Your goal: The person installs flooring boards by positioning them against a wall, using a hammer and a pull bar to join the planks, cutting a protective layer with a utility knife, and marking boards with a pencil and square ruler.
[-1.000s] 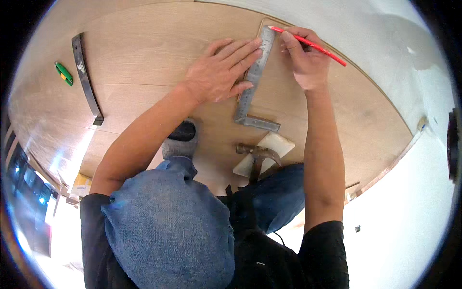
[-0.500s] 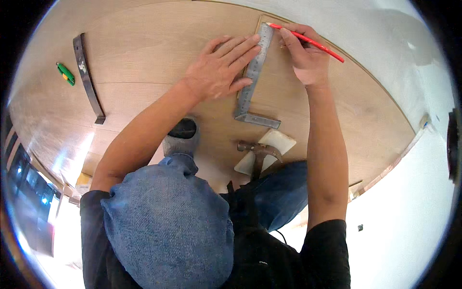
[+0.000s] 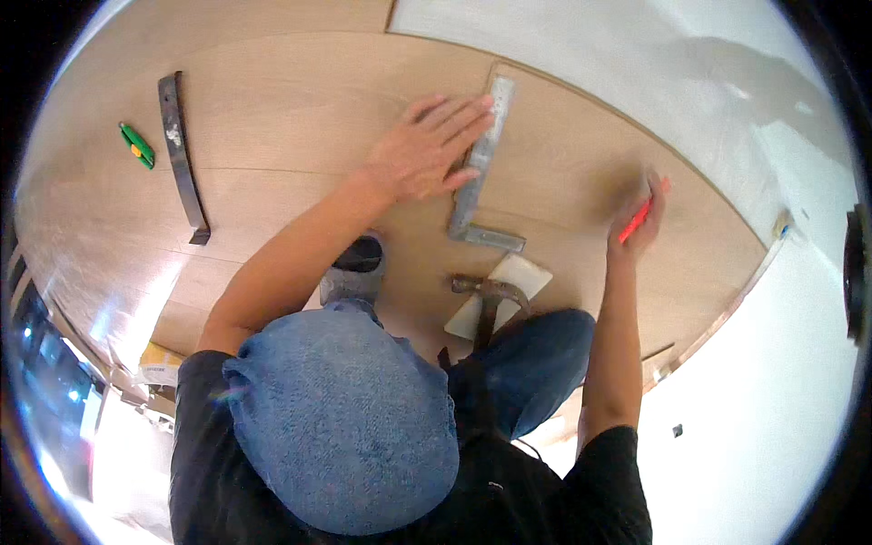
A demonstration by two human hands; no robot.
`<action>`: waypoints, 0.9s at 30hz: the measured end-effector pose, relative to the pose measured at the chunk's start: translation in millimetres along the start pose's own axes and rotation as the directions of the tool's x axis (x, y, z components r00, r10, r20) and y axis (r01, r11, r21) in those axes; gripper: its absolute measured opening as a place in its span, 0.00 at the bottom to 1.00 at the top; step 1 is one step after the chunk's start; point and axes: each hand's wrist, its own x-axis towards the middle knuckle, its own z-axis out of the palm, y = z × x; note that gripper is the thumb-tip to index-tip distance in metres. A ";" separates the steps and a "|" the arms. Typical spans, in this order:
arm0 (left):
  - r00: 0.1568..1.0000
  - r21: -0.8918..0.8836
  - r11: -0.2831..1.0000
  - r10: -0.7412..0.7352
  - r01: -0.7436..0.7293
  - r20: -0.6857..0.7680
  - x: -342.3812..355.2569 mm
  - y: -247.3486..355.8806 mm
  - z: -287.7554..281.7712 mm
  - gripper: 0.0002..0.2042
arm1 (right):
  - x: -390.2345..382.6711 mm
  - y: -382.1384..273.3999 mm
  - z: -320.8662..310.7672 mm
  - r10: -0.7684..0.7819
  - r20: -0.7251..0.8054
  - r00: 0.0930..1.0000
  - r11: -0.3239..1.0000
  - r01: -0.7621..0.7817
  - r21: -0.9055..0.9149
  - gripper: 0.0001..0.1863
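Note:
My left hand [image 3: 431,150] lies with fingers outstretched, their tips on the long arm of a metal try square [image 3: 490,136]. The square rests on light wood floor planks [image 3: 300,118], its short arm toward me. Off to the right, over the planks, my right hand [image 3: 639,222] is closed around a red pencil [image 3: 640,220]; its fingers are somewhat blurred. Between my knees and the square, a claw hammer [image 3: 490,295] leans across a pale flat block [image 3: 516,277], its handle partly hidden by my leg.
At the left lie a dark flat pull bar [image 3: 182,159] with bent ends and a green utility knife [image 3: 137,145]. Beyond the planks' far edge runs a grey-white floor surface [image 3: 581,45]. A white wall [image 3: 754,400] stands at the right.
My right hand has drawn the pencil away from the square's far end, moving right and toward me. My left hand still rests on the square. The whole view has shifted slightly.

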 end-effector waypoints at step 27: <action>0.969 -0.011 0.979 -0.201 0.202 -0.142 -42.4 -67.8 -30.4 0.33 | -48.3 -57.7 73.8 -0.080 0.076 0.994 0.879 0.107 -0.464 0.32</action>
